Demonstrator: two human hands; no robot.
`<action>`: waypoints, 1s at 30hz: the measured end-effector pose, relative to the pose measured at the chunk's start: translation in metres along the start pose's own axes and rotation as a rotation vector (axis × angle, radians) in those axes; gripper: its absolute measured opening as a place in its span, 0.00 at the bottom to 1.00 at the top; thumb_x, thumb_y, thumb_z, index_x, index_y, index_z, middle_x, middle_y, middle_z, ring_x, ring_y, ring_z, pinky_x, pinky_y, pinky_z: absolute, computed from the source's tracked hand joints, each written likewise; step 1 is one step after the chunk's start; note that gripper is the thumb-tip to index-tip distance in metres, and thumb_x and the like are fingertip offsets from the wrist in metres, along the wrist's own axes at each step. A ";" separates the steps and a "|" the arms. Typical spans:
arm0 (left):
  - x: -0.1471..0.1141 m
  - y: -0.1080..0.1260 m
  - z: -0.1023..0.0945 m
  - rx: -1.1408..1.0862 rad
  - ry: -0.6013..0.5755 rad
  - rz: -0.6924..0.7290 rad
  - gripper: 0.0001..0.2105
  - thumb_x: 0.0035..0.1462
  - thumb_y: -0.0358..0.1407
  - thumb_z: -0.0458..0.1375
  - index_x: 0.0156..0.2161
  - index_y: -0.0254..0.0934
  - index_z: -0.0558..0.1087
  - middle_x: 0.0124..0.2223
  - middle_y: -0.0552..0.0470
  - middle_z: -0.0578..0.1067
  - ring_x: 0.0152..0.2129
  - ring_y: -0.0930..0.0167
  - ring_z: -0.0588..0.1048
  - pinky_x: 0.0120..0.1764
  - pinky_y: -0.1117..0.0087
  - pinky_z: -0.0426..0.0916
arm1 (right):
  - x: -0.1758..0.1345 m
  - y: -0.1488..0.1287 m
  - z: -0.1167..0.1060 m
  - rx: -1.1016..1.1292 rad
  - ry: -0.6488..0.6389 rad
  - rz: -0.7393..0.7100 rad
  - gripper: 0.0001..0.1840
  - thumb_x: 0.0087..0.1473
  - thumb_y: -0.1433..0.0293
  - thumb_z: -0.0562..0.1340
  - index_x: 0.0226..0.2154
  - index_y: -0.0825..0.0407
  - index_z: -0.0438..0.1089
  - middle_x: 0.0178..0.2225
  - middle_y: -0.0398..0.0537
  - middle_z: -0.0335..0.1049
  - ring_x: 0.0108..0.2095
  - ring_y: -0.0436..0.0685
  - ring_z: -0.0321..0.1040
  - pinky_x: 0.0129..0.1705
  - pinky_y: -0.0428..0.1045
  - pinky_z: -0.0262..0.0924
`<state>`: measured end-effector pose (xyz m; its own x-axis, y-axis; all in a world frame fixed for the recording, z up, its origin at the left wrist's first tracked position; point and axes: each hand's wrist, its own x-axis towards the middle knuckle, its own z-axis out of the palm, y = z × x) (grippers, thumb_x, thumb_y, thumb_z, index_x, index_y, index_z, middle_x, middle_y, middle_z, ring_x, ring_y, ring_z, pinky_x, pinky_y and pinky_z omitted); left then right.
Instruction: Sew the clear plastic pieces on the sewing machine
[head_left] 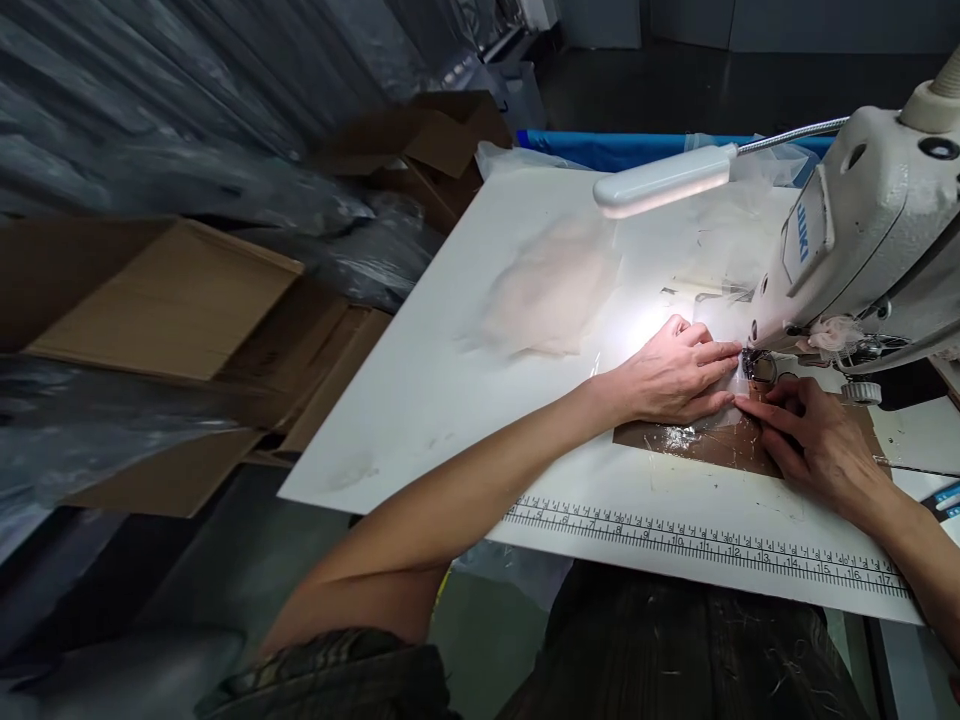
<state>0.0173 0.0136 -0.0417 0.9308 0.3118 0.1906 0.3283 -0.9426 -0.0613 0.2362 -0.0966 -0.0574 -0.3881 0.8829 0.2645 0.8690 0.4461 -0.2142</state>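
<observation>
A piece of thin, white, sheer fabric [726, 405] lies at the needle area of a sewing machine [847, 235]. My left hand [675, 375] rests flat on this fabric, fingers stretched toward the presser foot [750, 365]. From the right, my right hand [821, 435] reaches in, its index fingertip at the fabric's edge. Its thumb is apart from that finger, and the other fingers are bent beside the foot. A brown panel under shiny clear film [705, 445] lies beneath both hands. Under my left palm, part of the fabric is hidden.
A pale pile of sheer pieces [559, 285] lies on the white table [420, 400]. A lamp [664, 180] hangs over the work. Along the front edge runs a printed ruler [705, 545]. Open cardboard boxes [172, 290] and clear plastic stand left.
</observation>
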 end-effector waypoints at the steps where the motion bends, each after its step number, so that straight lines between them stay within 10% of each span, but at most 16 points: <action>1: 0.000 0.000 0.001 0.001 0.005 0.001 0.21 0.68 0.42 0.45 0.54 0.32 0.71 0.58 0.40 0.72 0.42 0.60 0.70 0.40 0.59 0.60 | 0.000 0.000 0.000 -0.001 0.001 0.002 0.20 0.62 0.66 0.53 0.52 0.42 0.73 0.43 0.53 0.67 0.35 0.56 0.66 0.31 0.51 0.65; 30: 0.002 0.005 -0.002 0.009 0.034 -0.013 0.19 0.66 0.42 0.47 0.50 0.34 0.73 0.55 0.42 0.74 0.38 0.61 0.72 0.37 0.59 0.59 | 0.000 -0.002 0.002 -0.014 0.096 -0.040 0.18 0.63 0.68 0.53 0.49 0.46 0.75 0.41 0.53 0.66 0.33 0.54 0.64 0.30 0.50 0.64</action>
<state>0.0211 0.0090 -0.0399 0.9206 0.3192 0.2248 0.3416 -0.9374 -0.0678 0.2336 -0.0976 -0.0591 -0.3923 0.8459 0.3614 0.8576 0.4784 -0.1888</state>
